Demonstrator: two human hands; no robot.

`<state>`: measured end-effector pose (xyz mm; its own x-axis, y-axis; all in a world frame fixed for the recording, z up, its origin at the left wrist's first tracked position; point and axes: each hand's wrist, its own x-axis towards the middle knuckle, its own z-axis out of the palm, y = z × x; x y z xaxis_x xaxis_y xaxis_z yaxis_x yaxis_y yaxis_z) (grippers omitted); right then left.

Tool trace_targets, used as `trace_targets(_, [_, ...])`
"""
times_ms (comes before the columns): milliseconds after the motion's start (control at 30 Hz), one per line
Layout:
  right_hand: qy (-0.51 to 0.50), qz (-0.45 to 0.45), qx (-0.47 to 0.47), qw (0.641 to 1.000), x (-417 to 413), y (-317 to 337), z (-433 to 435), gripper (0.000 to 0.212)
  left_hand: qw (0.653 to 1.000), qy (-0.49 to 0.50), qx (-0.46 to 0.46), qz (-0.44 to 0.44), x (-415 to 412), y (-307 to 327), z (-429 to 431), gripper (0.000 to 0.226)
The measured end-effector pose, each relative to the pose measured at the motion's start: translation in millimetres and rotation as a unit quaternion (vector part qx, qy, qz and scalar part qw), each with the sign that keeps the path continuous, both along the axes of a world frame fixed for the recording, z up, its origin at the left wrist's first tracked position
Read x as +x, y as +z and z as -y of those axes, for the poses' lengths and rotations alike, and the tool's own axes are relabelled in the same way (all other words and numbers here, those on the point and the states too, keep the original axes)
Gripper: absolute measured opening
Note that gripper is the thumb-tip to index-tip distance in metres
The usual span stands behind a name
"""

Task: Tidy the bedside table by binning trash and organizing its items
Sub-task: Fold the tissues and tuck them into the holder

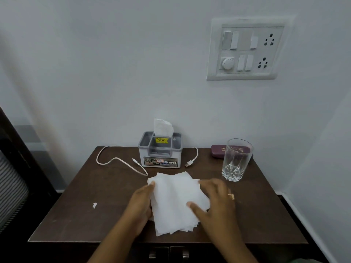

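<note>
A stack of white tissues (176,202) is lying on the tabletop (256,215), midway along its front edge. The left hand (141,204) is pressing straight fingers against the stack's left side. The right hand (214,198), blurred, is resting its thumb on top, fingers uncurled at the right side. A grey tissue holder (160,154) is standing by the back edge.

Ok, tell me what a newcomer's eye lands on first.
The stack of white tissues at the front middle of the table draws the eye, left hand at its left edge, right hand resting on top. Behind it stands a grey tissue box; a clear glass stands to its right.
</note>
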<state>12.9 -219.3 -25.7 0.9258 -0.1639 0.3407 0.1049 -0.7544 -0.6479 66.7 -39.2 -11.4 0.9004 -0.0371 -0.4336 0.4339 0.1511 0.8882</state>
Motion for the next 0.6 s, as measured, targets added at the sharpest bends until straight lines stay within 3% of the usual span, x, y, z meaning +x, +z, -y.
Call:
trace_targets(133, [0.144,0.005,-0.113,0.983,-24.9,-12.7,-23.5,0.032,1.0,-0.009,-0.002,-0.027,1.7,3.3,-0.7,0.021])
trace_targets(433, [0.132,0.107,-0.178,0.969,-25.6,-21.6,-31.1,0.01,0.998,-0.006,-0.028,-0.061,3.2,7.1,-2.0,0.023])
trace_targets(600, [0.083,0.123,-0.14,0.979,-28.3,-27.2,-33.3,0.008,0.998,-0.005,-0.032,-0.061,2.8,5.5,-2.4,0.024])
